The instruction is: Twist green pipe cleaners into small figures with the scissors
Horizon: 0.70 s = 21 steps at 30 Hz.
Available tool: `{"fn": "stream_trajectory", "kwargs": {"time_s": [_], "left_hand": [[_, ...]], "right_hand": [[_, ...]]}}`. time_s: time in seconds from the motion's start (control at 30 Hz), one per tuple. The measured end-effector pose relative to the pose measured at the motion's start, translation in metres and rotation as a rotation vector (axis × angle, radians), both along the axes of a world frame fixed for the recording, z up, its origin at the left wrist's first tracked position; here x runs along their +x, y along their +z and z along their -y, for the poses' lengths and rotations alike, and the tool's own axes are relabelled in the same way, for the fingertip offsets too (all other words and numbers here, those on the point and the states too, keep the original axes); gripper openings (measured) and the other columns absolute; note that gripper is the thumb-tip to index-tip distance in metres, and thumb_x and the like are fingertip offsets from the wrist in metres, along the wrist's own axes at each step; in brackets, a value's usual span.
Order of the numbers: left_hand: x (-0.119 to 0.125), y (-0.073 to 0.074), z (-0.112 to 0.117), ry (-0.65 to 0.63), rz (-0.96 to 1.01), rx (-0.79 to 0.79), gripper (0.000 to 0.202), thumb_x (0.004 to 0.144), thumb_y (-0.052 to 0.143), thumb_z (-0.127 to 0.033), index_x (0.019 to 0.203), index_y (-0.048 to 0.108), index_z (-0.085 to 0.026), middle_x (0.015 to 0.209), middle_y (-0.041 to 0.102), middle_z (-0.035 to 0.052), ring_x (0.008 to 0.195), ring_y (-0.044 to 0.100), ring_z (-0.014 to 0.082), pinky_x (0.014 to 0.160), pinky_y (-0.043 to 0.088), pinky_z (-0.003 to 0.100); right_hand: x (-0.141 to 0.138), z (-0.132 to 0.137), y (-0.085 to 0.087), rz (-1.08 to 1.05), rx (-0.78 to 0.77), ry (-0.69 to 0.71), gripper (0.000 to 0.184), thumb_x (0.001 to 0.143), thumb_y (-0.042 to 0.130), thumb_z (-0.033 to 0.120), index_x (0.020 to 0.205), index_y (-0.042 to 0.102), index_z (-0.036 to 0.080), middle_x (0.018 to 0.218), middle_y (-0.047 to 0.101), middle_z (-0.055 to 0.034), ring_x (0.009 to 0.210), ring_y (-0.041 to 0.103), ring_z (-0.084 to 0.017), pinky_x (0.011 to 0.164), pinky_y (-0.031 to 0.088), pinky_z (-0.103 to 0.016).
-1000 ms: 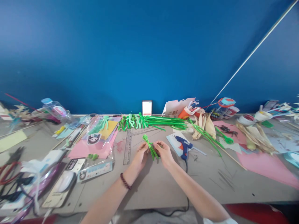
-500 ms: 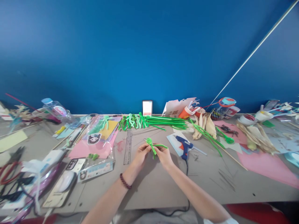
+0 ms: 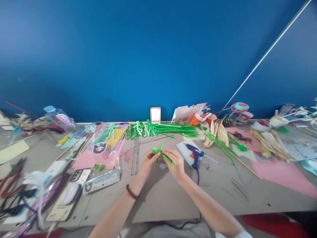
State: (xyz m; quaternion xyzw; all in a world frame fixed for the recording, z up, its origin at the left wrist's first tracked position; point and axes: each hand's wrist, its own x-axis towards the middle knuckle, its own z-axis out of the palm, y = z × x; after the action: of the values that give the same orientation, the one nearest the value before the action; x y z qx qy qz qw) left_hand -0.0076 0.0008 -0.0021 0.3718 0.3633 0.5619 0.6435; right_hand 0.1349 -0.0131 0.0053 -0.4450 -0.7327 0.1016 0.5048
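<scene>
Between my hands, over the middle of the table, is a green pipe cleaner piece (image 3: 155, 150) with a coiled end and loose strands. My left hand (image 3: 148, 162) pinches it near the coil. My right hand (image 3: 176, 163) has its fingers closed on the strands, one of which sticks out below the fingers toward the lower right. A blue glue gun (image 3: 194, 154) lies just right of my right hand. Behind my hands lies a bundle of green pipe cleaners (image 3: 177, 128), with shorter twisted pieces (image 3: 141, 128) at its left end.
A clear ruler (image 3: 135, 157) lies left of my hands. Farther left are a phone (image 3: 58, 208), red-handled pliers (image 3: 12, 185) and a plastic bottle (image 3: 60, 117). Dried husks (image 3: 223, 135), paper cups (image 3: 197, 118) and pink paper (image 3: 284, 178) lie to the right. A blue wall (image 3: 158, 59) rises behind.
The coil has turned sideways and shifted slightly left. My right hand has turned and moved up slightly, and the strands now point up and to the lower right.
</scene>
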Motion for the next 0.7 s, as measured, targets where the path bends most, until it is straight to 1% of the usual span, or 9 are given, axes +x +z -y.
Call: {"fn": "stream_trajectory", "kwargs": {"time_s": [0.07, 0.13, 0.23, 0.33, 0.4, 0.47, 0.57, 0.7], "left_hand": [[0.000, 0.000, -0.002, 0.019, -0.059, 0.001, 0.017, 0.063, 0.077, -0.027, 0.072, 0.069, -0.016, 0.068, 0.064, 0.0005, 0.062, 0.052, 0.0109, 0.061, 0.040, 0.023], [0.000, 0.000, -0.003, 0.038, -0.111, 0.006, 0.015, 0.063, 0.076, -0.028, 0.068, 0.068, -0.016, 0.065, 0.063, 0.0002, 0.059, 0.051, 0.0104, 0.059, 0.039, 0.023], [-0.002, 0.000, -0.004, 0.025, -0.138, 0.011, 0.015, 0.064, 0.076, -0.028, 0.064, 0.067, -0.016, 0.061, 0.061, -0.0003, 0.057, 0.050, 0.0099, 0.057, 0.038, 0.023], [-0.003, 0.001, -0.004, 0.001, -0.140, 0.010, 0.016, 0.064, 0.076, -0.029, 0.064, 0.066, -0.016, 0.060, 0.061, -0.0003, 0.057, 0.050, 0.0100, 0.058, 0.038, 0.023], [-0.003, 0.003, -0.003, -0.013, -0.138, 0.015, 0.017, 0.064, 0.076, -0.031, 0.065, 0.067, -0.016, 0.062, 0.063, 0.0006, 0.059, 0.052, 0.0108, 0.059, 0.039, 0.023], [-0.001, 0.005, -0.002, -0.013, -0.129, 0.021, 0.018, 0.063, 0.076, -0.032, 0.067, 0.067, -0.016, 0.064, 0.064, 0.0016, 0.061, 0.054, 0.0119, 0.061, 0.041, 0.024], [0.003, 0.007, 0.000, 0.009, -0.120, 0.031, 0.018, 0.063, 0.076, -0.031, 0.069, 0.067, -0.017, 0.068, 0.066, 0.0020, 0.064, 0.056, 0.0134, 0.065, 0.044, 0.025], [0.005, 0.004, 0.001, 0.026, -0.128, 0.051, 0.015, 0.065, 0.075, -0.029, 0.070, 0.067, -0.017, 0.068, 0.066, 0.0023, 0.065, 0.057, 0.0142, 0.066, 0.044, 0.026]], "right_hand": [[0.002, 0.000, 0.001, 0.081, 0.036, -0.011, 0.020, 0.087, 0.052, 0.022, 0.100, 0.067, 0.022, 0.086, 0.067, -0.0071, 0.077, 0.059, -0.020, 0.070, 0.047, -0.033], [0.002, 0.000, 0.003, 0.102, 0.057, -0.025, 0.021, 0.088, 0.051, 0.022, 0.102, 0.067, 0.023, 0.085, 0.067, -0.0068, 0.077, 0.059, -0.019, 0.070, 0.046, -0.033], [0.002, 0.000, 0.004, 0.114, 0.073, -0.019, 0.020, 0.088, 0.051, 0.022, 0.101, 0.066, 0.023, 0.086, 0.067, -0.0071, 0.077, 0.058, -0.019, 0.070, 0.046, -0.033], [0.000, 0.000, 0.002, 0.087, 0.059, -0.017, 0.018, 0.087, 0.052, 0.022, 0.096, 0.067, 0.022, 0.085, 0.066, -0.0069, 0.077, 0.058, -0.019, 0.071, 0.046, -0.034], [-0.002, -0.001, 0.001, 0.012, 0.028, -0.023, 0.015, 0.085, 0.054, 0.022, 0.090, 0.068, 0.022, 0.084, 0.066, -0.0064, 0.078, 0.059, -0.019, 0.073, 0.047, -0.034], [-0.004, -0.001, 0.002, -0.095, -0.035, -0.027, 0.013, 0.083, 0.056, 0.022, 0.082, 0.068, 0.022, 0.083, 0.065, -0.0059, 0.078, 0.059, -0.018, 0.073, 0.047, -0.033], [-0.007, -0.002, 0.006, -0.260, -0.200, -0.013, 0.013, 0.080, 0.058, 0.025, 0.071, 0.067, 0.020, 0.078, 0.064, -0.0051, 0.076, 0.060, -0.018, 0.071, 0.048, -0.030], [-0.009, -0.003, 0.006, -0.479, -0.475, 0.016, 0.017, 0.075, 0.062, 0.031, 0.064, 0.062, 0.017, 0.066, 0.061, -0.0021, 0.063, 0.056, -0.015, 0.059, 0.045, -0.026]]}}
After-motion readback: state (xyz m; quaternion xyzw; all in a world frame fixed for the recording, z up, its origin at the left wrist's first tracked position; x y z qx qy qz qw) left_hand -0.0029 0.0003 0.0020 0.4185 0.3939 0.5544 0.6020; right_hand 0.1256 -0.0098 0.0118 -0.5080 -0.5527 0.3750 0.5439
